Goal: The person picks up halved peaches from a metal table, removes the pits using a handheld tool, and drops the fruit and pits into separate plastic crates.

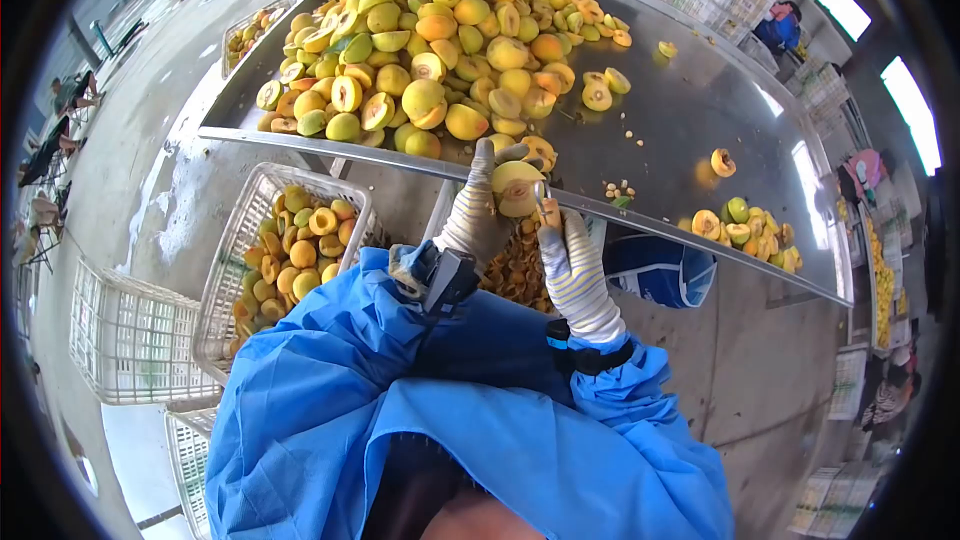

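My left hand, in a striped knit glove, is closed around a halved yellow peach with its cut face turned up, at the metal table's near edge. My right hand, gloved alike, grips a small pitting tool whose metal tip is at the right side of the cut face. The tool's handle is mostly hidden by my fingers. Just behind my left fingers sits another peach half. A large heap of halved peaches covers the left part of the table.
The steel table has a raised rim. A smaller pile of peach halves lies at its right, with loose pits nearer me. Below left stands a white crate of pitted halves. A blue-and-white container is under the edge. Other people work farther off.
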Demonstrator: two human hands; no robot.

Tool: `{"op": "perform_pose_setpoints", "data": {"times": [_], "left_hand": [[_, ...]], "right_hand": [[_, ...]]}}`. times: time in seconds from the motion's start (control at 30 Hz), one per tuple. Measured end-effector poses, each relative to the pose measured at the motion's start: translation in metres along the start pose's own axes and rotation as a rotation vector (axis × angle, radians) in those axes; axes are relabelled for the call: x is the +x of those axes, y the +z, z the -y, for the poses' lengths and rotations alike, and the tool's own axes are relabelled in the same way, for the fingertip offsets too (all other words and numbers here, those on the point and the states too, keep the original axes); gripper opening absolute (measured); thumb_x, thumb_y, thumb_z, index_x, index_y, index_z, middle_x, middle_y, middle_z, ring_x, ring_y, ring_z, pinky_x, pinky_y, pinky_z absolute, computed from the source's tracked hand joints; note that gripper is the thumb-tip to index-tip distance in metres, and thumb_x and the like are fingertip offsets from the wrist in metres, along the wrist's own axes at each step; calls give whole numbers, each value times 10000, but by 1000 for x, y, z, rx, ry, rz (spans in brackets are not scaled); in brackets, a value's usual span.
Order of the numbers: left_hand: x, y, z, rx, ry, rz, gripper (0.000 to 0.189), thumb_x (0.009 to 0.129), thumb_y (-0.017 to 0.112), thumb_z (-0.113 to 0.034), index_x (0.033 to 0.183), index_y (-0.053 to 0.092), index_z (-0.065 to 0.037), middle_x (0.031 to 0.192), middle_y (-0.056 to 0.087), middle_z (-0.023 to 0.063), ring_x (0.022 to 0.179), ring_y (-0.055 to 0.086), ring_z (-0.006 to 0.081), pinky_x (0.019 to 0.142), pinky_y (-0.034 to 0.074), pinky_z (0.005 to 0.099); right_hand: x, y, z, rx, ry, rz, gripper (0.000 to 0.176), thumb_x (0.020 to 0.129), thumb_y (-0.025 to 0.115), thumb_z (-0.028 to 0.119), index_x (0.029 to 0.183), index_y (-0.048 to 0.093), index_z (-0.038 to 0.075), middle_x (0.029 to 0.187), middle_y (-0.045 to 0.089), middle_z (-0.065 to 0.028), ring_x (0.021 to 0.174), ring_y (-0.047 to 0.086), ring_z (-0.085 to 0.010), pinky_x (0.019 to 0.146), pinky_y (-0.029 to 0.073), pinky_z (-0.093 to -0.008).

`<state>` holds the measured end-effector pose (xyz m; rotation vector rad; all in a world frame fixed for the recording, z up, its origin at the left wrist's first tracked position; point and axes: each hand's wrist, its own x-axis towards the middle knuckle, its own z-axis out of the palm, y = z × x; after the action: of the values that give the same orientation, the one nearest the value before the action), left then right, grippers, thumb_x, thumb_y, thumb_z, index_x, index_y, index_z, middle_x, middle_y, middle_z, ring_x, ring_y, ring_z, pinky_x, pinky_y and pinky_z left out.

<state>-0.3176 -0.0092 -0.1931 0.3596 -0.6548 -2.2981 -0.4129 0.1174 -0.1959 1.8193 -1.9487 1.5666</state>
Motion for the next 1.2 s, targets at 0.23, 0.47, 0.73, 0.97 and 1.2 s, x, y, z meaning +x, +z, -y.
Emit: {"op": "perform_pose_setpoints", "data": {"times": [0.23, 0.47, 0.73, 0.97, 1.2], "left_hand": [[2, -4, 13, 44, 42, 44, 597, 920, 623, -561, 1176, 560, -25, 1068, 630, 123, 1030, 624, 249, 958, 505, 385], [1, -2, 20, 29, 53, -17, 550, 922, 635, -533, 1116, 593, -20, 1027, 643, 128, 940, 641, 229, 866, 540, 366], [0, -3, 22, 210, 198, 63, 595, 922, 615, -574, 1099, 611, -6, 962, 666, 126, 881, 633, 200, 796, 524, 330], [15, -12, 25, 239, 110, 69, 345, 956, 657, -384, 985, 684, -41, 907, 705, 90, 797, 676, 166, 727, 563, 314], [16, -14, 28, 351, 122, 89, 413, 934, 667, -422, 991, 672, -13, 886, 696, 119, 789, 680, 210, 709, 559, 336]], "right_hand": [[0, -4, 12, -394, 19, 85, 337, 959, 616, 232, 1163, 572, -33, 836, 659, -249, 716, 646, -435, 621, 515, -490], [-16, 13, -3, -374, 215, 218, 364, 975, 579, 268, 1146, 549, -51, 785, 646, -260, 675, 628, -447, 594, 499, -510], [-11, 6, 3, 515, 654, 267, 418, 1006, 555, 347, 1174, 563, -36, 854, 666, -224, 717, 644, -390, 646, 496, -446], [-28, 20, -23, 188, 286, 194, 476, 1010, 546, 388, 1219, 554, -40, 870, 676, -202, 759, 642, -402, 724, 506, -472], [-19, 4, -3, 383, 603, 298, 406, 1016, 543, 388, 1176, 569, 16, 876, 664, -73, 822, 658, -307, 767, 518, -434]]}}
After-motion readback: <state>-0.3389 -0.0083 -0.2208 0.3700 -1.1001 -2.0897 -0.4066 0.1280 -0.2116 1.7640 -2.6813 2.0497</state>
